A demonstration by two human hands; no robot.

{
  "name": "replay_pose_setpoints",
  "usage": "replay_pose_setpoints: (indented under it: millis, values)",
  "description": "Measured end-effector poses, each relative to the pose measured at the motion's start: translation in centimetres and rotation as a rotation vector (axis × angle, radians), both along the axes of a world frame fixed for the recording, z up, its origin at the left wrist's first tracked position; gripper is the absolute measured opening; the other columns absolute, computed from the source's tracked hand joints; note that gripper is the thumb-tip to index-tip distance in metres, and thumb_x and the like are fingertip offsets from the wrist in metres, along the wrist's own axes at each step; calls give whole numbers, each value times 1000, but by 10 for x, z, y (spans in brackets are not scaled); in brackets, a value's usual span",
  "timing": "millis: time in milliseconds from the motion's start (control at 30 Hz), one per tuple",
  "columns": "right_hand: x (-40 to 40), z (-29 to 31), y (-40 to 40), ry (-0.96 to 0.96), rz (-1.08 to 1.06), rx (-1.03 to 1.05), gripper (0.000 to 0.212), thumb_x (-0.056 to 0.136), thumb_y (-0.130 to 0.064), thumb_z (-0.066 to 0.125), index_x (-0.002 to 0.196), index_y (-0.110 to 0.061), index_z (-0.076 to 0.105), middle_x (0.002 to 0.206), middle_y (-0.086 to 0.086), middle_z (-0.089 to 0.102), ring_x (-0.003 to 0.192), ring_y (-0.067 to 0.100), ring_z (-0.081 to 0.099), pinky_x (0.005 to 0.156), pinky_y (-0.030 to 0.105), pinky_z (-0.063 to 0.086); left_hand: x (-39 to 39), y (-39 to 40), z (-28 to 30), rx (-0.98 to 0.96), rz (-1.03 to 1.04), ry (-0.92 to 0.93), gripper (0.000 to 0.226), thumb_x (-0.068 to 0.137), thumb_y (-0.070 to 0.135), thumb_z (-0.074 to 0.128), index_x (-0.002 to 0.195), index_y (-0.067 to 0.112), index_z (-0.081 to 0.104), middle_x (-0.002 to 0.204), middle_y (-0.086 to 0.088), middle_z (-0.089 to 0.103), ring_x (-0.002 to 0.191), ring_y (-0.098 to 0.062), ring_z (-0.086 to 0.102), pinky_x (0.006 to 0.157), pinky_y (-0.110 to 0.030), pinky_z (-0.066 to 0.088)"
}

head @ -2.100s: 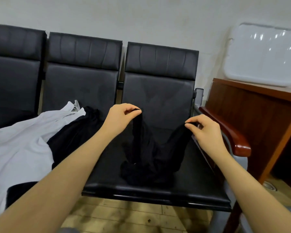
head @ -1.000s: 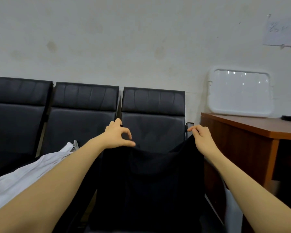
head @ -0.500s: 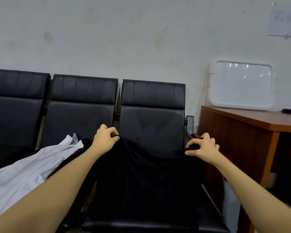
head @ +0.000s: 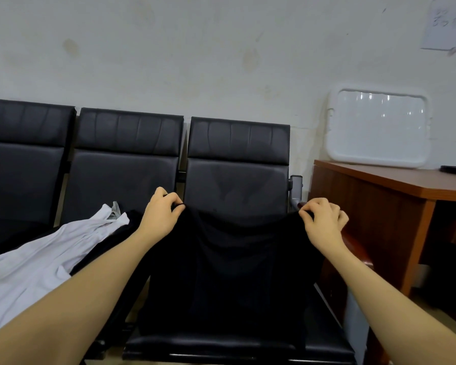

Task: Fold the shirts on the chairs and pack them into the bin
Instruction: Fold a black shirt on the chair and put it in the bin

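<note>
Pinching the top edge of the black shirt (head: 229, 270) in left hand (head: 160, 215) and right hand (head: 323, 224), both curled tight, the person holds it spread above the chair seat (head: 237, 343) (folding barely begun), and next should lay it flat.

A sheet of paper (head: 449, 25) is pinned to the wall (head: 221, 61) at the upper right, partly cut off by the frame edge. A few dark handwritten marks are seen near its top, but they are too small and blurred to be read. No other text, label, brand, number or sign can be made out anywhere in the view.
</note>
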State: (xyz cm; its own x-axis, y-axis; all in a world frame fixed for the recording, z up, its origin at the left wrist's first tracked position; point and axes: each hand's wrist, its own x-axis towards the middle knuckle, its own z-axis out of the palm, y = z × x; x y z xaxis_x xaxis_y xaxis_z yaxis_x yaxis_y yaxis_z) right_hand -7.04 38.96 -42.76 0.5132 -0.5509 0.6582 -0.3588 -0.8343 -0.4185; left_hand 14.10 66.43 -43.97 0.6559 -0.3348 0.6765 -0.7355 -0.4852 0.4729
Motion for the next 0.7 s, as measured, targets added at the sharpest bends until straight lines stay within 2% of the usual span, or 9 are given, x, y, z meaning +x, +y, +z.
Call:
replay_pose_setpoints:
  millis: [100,133,200,300,400,533,700]
  values:
    - [0,4,3,-125,140,165,14,99,-11,44,89,-8,54,86,4,56,88,28,56,78,34,37,-1,4,2,27,-27,-63,11,88,19,65,90,9,64,93,-3,38,83,-23,48,82,-38,44]
    - [-1,5,5,-151,166,218,14,100,-10,42,91,-6,51,87,7,55,87,29,55,74,34,40,-2,7,3,37,-44,-63,12,86,22,67,89,11,64,94,-3,37,85,-22,47,83,-37,43]
    - [-2,8,4,-133,141,220,14,100,-12,40,95,-4,51,93,11,55,90,30,55,75,38,43,-3,12,6,80,-78,-36,18,81,31,72,88,17,64,98,-2,35,92,-20,42,86,-33,39]
    - [-6,8,0,36,45,110,18,98,-24,48,102,-10,58,101,6,50,103,29,51,85,39,34,-4,19,9,267,-45,-53,26,77,41,74,93,23,66,104,-2,32,100,-19,33,88,-31,31]
    - [-13,5,2,151,36,101,19,93,-38,56,104,-24,62,103,0,40,110,25,41,91,36,25,-7,22,11,381,27,-69,22,83,38,69,97,21,68,110,-3,30,108,-24,32,90,-33,24]
    - [-19,5,9,40,35,111,15,92,-33,59,104,-25,65,103,0,39,112,25,38,92,35,22,-11,23,15,315,27,-55,15,88,24,65,94,12,69,105,-3,31,108,-27,36,88,-33,27]
    - [-27,16,18,-121,47,132,15,94,-30,57,103,-22,65,102,1,40,110,28,39,90,36,21,-28,26,25,59,-42,-64,15,92,15,59,94,2,66,97,-8,35,86,-25,44,81,-32,38]
